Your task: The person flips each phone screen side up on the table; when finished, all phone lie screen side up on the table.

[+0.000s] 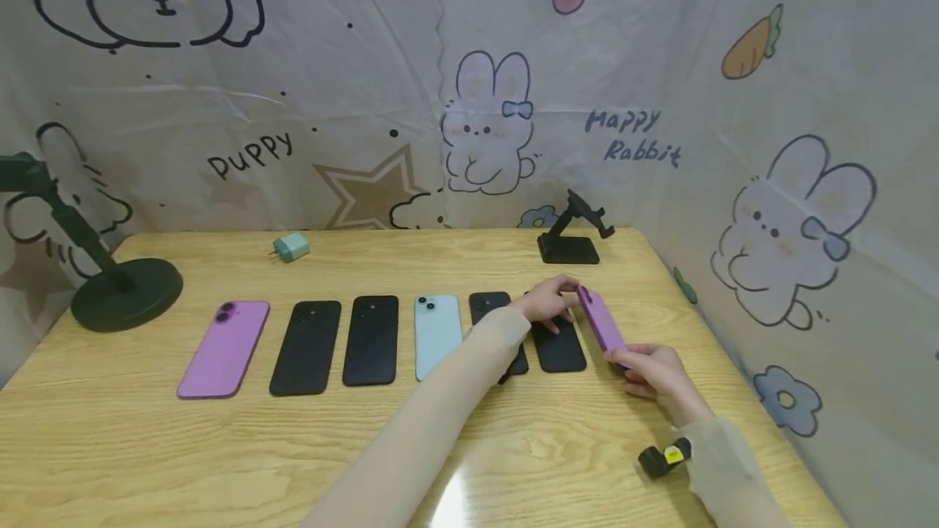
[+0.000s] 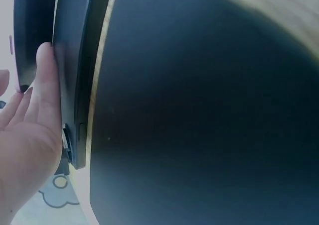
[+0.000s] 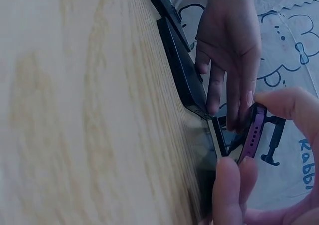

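A purple phone (image 1: 603, 320) is tilted up on its long edge at the right end of a row of phones, its dark screen (image 2: 35, 31) showing in the left wrist view. My right hand (image 1: 663, 377) pinches its near end between thumb and fingers; in the right wrist view the purple edge (image 3: 253, 135) sits between them. At the far end, my left hand (image 1: 546, 302) holds a corner with its fingertips, the other fingers (image 3: 214, 88) hanging straight above a black phone (image 1: 559, 349). Another dark phone (image 1: 493, 304) is partly covered by the left sleeve.
Farther left lie a pale blue phone (image 1: 438, 332), two black phones (image 1: 371, 341) (image 1: 306, 349) and another purple phone (image 1: 224, 349). Behind stand a black phone stand (image 1: 568, 249) and a teal charger (image 1: 292, 246); a green lamp base (image 1: 128, 293) is at left. A patterned cloth hangs behind.
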